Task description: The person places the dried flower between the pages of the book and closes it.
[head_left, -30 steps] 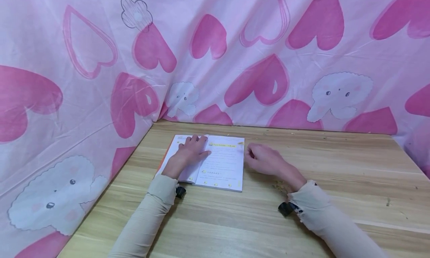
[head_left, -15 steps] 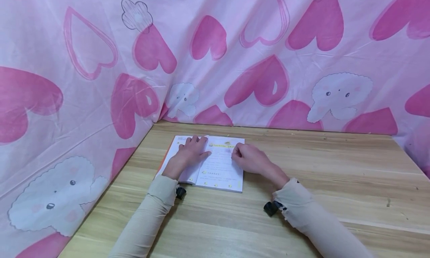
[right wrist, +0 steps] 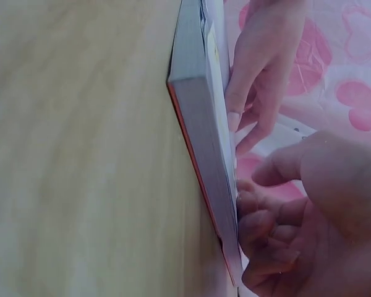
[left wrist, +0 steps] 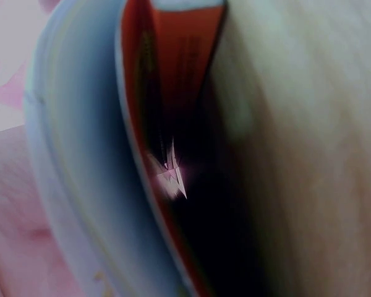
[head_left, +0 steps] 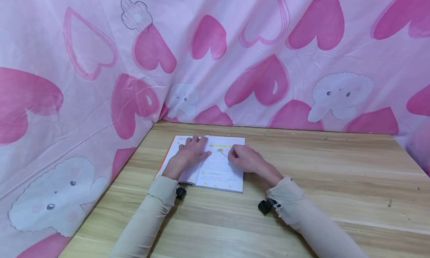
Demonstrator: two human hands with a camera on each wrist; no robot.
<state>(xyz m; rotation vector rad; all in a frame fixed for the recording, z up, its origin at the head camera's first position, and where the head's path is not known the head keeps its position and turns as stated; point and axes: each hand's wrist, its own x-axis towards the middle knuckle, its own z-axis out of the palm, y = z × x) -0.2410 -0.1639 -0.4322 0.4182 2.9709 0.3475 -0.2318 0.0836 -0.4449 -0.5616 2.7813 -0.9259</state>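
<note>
Where it lies open, the book (head_left: 218, 166) is white — yellow-marked.

A table (head_left: 336, 157) with a pale wood-grain top, its streaks running roughly sideways, carries an open book (head_left: 216, 178). The book lies toward the back left of the tabletop, its orange cover (head_left: 164, 155) underneath and its white printed pages facing up. A few small dark specks (head_left: 389, 203) dot the wood to the right, well apart from the book.
</note>
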